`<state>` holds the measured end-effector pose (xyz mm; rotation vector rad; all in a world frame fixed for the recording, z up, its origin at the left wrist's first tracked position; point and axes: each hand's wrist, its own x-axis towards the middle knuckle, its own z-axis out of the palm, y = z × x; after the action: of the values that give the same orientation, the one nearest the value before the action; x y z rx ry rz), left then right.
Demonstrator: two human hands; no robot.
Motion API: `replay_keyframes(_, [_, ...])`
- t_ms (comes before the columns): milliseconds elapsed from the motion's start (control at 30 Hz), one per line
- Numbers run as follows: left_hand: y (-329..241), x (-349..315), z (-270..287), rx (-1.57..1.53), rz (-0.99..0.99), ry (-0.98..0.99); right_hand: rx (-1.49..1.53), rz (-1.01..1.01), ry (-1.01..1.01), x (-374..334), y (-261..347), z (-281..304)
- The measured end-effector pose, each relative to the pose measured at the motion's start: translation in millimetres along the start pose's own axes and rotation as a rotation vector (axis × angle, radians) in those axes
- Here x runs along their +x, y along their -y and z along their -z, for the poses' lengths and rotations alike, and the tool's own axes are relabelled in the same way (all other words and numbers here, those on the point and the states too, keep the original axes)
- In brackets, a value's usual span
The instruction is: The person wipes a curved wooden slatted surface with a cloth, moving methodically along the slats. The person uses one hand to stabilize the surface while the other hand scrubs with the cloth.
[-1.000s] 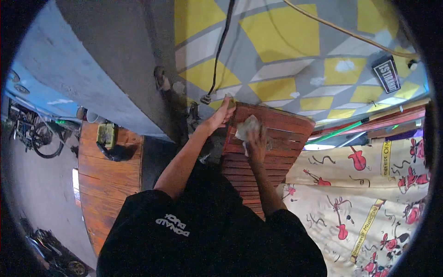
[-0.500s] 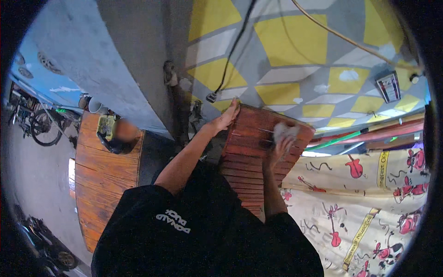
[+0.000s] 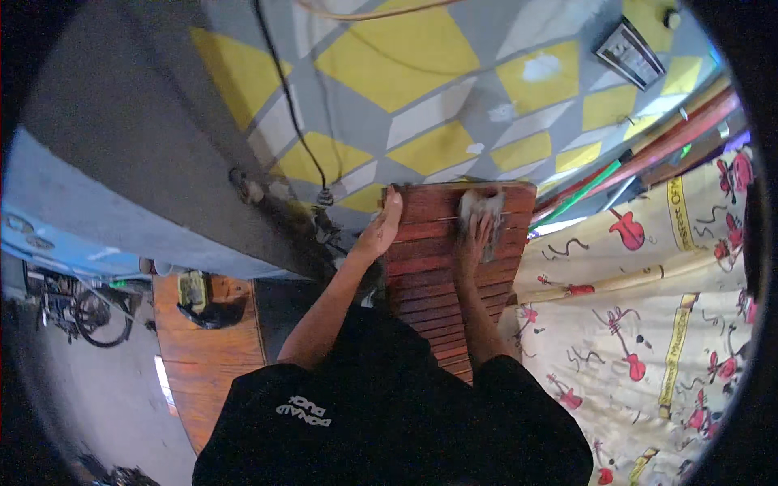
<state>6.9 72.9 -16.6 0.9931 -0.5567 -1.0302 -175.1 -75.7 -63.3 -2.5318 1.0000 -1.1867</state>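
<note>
A reddish-brown slatted wooden panel point(image 3: 421, 263) stands in front of me, its far edge near the painted wall. My left hand point(image 3: 384, 229) grips the panel's upper left edge, thumb along the side and the other fingers mostly hidden. Pressed on the slats near the far edge is a grey-white cloth point(image 3: 491, 202), under the fingers of my right hand point(image 3: 480, 232). The cloth is crumpled and sticks out past the fingertips.
A black cable point(image 3: 292, 105) hangs before the yellow-and-grey wall point(image 3: 397, 57). To the left, an orange wooden table point(image 3: 212, 364) bears a yellow container point(image 3: 193, 290); a bicycle point(image 3: 101, 316) stands beyond. A patterned curtain point(image 3: 600, 332) hangs close on the right.
The view has turned, so the panel looks straighter and the table sits lower. My left hand keeps its hold on the edge. The cloth and right hand, blurred before, now show more sharply.
</note>
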Motion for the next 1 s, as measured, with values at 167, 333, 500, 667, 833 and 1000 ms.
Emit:
replay_keyframes(167, [-23,2,-28,0.299,0.133,-0.112,-0.319,0.49,0.365,-13,7,-22])
replay_keyframes(333, [-41,7,-29,0.711,0.178,-0.066,-0.188,0.235,0.203,-23,-47,11])
replay_keyframes(500, [-26,5,-30,0.748,0.103,-0.064,-0.08,-0.234,-0.179,47,-64,3])
replay_keyframes(667, [-19,12,-26,0.585,0.252,-0.075,-0.07,0.602,0.413,8,-39,-2])
replay_keyframes(833, [-28,12,-16,0.444,0.345,-0.016,-0.127,0.113,0.1,-8,-115,2])
replay_keyframes(1000, [-54,-2,-50,0.387,0.391,-0.021,-0.16,-0.492,-0.318,72,-85,-11])
